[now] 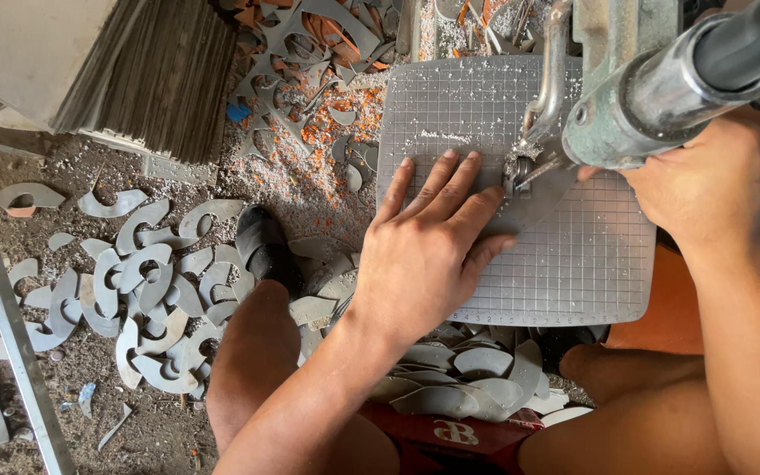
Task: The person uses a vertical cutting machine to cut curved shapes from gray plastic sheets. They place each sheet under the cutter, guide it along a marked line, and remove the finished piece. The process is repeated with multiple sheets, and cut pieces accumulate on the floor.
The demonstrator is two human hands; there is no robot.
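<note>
The left hand [428,246] lies flat, fingers spread, pressing a thin grey curved sheet piece [529,207] onto the grey gridded cutting plate [573,273]. The sheet piece lies near the plate's upper middle, under the green metal cutting machine's [626,97] blade. At the plate's right edge, the right hand [714,185] is closed around the machine's steel lever handle [732,48]. Left of the plate, grey crescent-shaped offcuts [147,290] litter the dirt floor [151,431].
</note>
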